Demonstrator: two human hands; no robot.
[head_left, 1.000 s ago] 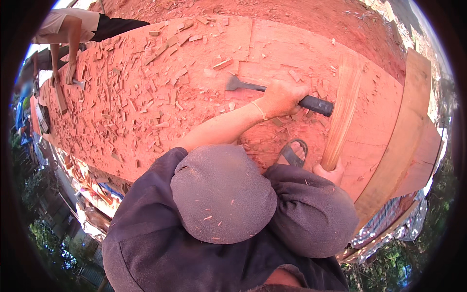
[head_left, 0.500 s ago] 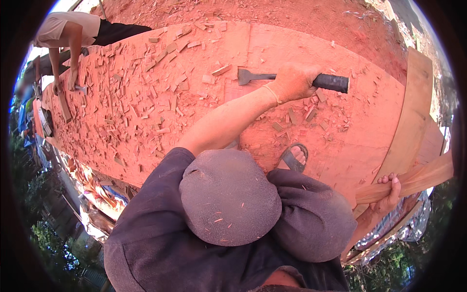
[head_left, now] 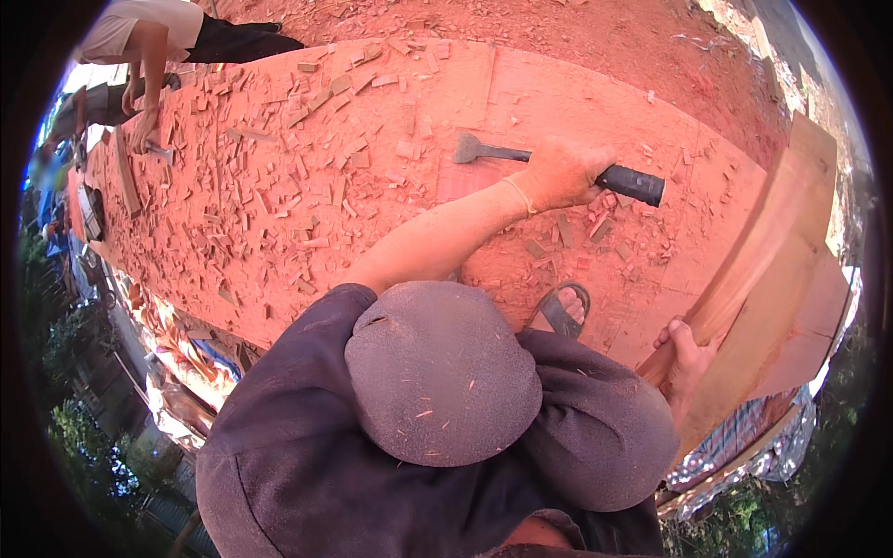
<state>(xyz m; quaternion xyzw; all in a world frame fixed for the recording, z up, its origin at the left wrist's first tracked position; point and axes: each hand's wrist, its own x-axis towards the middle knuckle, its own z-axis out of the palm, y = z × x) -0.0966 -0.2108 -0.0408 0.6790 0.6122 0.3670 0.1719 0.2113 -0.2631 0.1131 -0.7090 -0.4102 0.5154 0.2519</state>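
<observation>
My left hand (head_left: 566, 175) is closed round a chisel (head_left: 474, 147) with a flat, wide metal blade and a black wrapped handle. The blade points left, close over a reddish, dust-covered wooden panel (head_left: 558, 88). At the lower right, my right hand (head_left: 686, 358) grips the near end of a long wooden board (head_left: 744, 286). This board slants away from me, along another wide board (head_left: 763, 339) at the panel's right side. Small wood chips (head_left: 600, 226) lie around and beneath the chisel.
Many chips and short offcuts (head_left: 339, 86) are strewn over the panel's left half. At the far left a co-worker (head_left: 149, 33) bends over the panel with a tool in hand. A sandalled foot (head_left: 564, 312) stands near the middle. Red earth (head_left: 595, 33) lies beyond.
The board in my right hand has swung from pointing right to pointing away from me. My left hand has dropped slightly nearer with the chisel. The co-worker has straightened a little.
</observation>
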